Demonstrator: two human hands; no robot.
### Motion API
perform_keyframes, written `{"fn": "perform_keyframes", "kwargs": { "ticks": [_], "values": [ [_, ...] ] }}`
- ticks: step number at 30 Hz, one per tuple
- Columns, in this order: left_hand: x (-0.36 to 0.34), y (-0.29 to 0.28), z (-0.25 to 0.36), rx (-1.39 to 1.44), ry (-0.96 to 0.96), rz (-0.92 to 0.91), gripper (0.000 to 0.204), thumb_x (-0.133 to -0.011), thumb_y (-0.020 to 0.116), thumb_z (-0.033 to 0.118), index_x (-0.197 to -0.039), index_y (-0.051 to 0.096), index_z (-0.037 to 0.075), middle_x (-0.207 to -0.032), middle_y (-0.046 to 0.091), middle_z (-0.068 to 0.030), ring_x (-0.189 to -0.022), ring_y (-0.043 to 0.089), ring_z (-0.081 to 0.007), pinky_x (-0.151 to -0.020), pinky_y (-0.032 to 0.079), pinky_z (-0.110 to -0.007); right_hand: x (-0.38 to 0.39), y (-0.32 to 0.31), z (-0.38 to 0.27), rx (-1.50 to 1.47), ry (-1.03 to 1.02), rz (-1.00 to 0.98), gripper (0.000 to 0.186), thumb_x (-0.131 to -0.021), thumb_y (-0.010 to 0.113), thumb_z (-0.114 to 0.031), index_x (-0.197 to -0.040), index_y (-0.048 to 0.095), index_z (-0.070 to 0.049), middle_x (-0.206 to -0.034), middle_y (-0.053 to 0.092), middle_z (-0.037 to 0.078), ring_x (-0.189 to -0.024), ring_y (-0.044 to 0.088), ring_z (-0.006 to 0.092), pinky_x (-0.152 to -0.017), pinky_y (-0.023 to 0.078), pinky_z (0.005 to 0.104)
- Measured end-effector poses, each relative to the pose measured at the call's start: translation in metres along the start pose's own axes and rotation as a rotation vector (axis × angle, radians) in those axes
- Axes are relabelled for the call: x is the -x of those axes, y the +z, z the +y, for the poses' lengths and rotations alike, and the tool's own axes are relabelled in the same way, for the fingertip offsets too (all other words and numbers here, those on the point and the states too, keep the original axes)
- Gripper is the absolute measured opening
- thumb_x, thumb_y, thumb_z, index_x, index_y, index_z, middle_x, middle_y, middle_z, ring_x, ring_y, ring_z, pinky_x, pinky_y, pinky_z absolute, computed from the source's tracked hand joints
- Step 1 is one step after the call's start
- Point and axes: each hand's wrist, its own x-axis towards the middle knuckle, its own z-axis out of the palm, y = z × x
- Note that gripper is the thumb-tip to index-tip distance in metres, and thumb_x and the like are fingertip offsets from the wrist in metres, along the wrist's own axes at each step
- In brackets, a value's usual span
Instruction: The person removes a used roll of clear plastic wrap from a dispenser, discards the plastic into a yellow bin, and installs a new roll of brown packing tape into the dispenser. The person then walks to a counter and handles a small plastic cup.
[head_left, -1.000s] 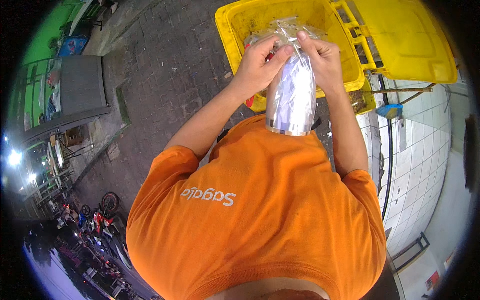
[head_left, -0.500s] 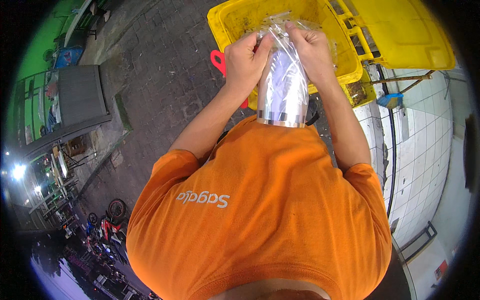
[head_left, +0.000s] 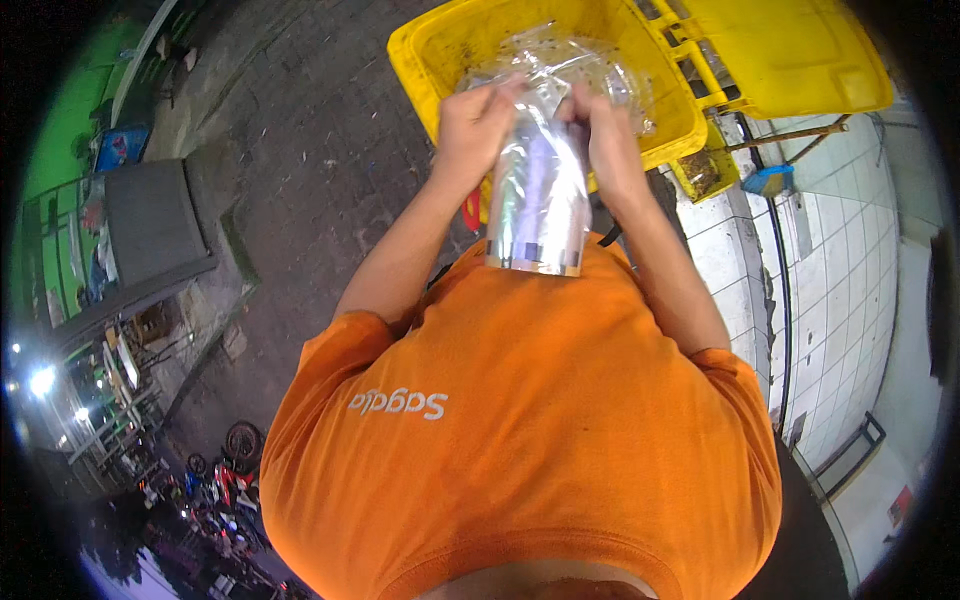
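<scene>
Both hands grip the upper, crumpled end of a shiny clear-plastic bundle (head_left: 532, 215), roughly cylindrical, hanging just above my orange shirt front. My left hand (head_left: 470, 135) is closed on the plastic at the left, its thumb and fingers slightly blurred. On the other side, my right hand (head_left: 610, 140) pinches it, also blurred by motion. Behind them is a yellow bin (head_left: 410, 55) with its lid open and loose crumpled film at its mouth. A red object (head_left: 472, 207) shows partly below my left hand; what it is, I cannot tell.
The open lid (head_left: 800, 50) extends right, above a smaller yellow container (head_left: 700, 182), wooden sticks and a blue item (head_left: 768, 180) by white tiles (head_left: 830, 300). Dark paving (head_left: 290, 190) lies left, with a grey panel (head_left: 160, 220) and parked motorbikes (head_left: 240, 450) at lower left.
My hands and the plastic have shifted left and a little lower since half a second ago. The bin sits higher and further left in view, and less of the red object shows.
</scene>
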Motion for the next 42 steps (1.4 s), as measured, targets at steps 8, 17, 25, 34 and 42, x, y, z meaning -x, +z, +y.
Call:
{"fn": "perform_keyframes", "kwargs": {
  "ticks": [8, 17, 25, 34, 42],
  "values": [
    [-0.011, 0.004, -0.003, 0.022, -0.066, 0.142, 0.055, -0.102, 0.061, 0.033, -0.056, 0.054, 0.003, -0.052, 0.047, 0.0041, -0.049, 0.039, -0.0050, -0.045, 0.031, -0.028, -0.006, 0.012, 0.014, -0.050, -0.105, 0.033, 0.040, -0.099, 0.065, -0.030, -0.072, 0.063, 0.000, -0.060, 0.052, -0.005, -0.058, 0.042, 0.0028, -0.053, 0.033, 0.0233],
    [-0.002, -0.003, 0.017, 0.020, -0.051, 0.083, 0.058, -0.104, 0.054, 0.036, -0.056, 0.056, 0.004, -0.052, 0.048, 0.0048, -0.049, 0.039, -0.0054, -0.047, 0.032, -0.027, -0.009, 0.014, -0.003, 0.139, -0.203, 0.106, 0.055, -0.096, 0.067, -0.039, -0.058, 0.062, 0.001, -0.049, 0.047, -0.004, -0.049, 0.039, 0.0040, -0.046, 0.030, 0.0275],
    [0.018, 0.008, 0.048, 0.189, -0.146, -0.012, 0.055, -0.106, 0.050, 0.034, -0.062, 0.056, 0.003, -0.057, 0.050, 0.0048, -0.053, 0.041, -0.0051, -0.048, 0.032, -0.027, -0.022, 0.011, -0.009, 0.073, -0.015, -0.087, 0.060, -0.095, 0.067, -0.042, -0.049, 0.058, -0.004, -0.047, 0.050, -0.003, -0.044, 0.040, 0.0042, -0.043, 0.031, 0.0259],
    [0.034, -0.011, 0.020, -0.038, -0.065, -0.096, 0.056, -0.108, 0.046, 0.034, -0.065, 0.054, -0.001, -0.058, 0.050, 0.0036, -0.057, 0.043, -0.0058, -0.050, 0.035, -0.029, -0.013, 0.006, 0.008, 0.009, 0.014, -0.156, 0.057, -0.099, 0.057, -0.051, -0.067, 0.064, -0.005, -0.055, 0.052, -0.002, -0.051, 0.047, 0.0087, -0.053, 0.040, 0.0275],
    [0.058, -0.036, -0.023, -0.552, -0.289, -0.132, 0.062, -0.104, 0.041, 0.045, -0.088, 0.069, -0.008, -0.077, 0.065, -0.0311, -0.081, 0.068, -0.0433, -0.072, 0.051, -0.046, 0.121, -0.093, 0.031, 0.138, -0.073, -0.124, 0.031, -0.102, 0.053, -0.032, -0.094, 0.063, -0.004, -0.083, 0.062, 0.008, -0.077, 0.057, 0.0184, -0.071, 0.044, 0.0296]
  ]
}}
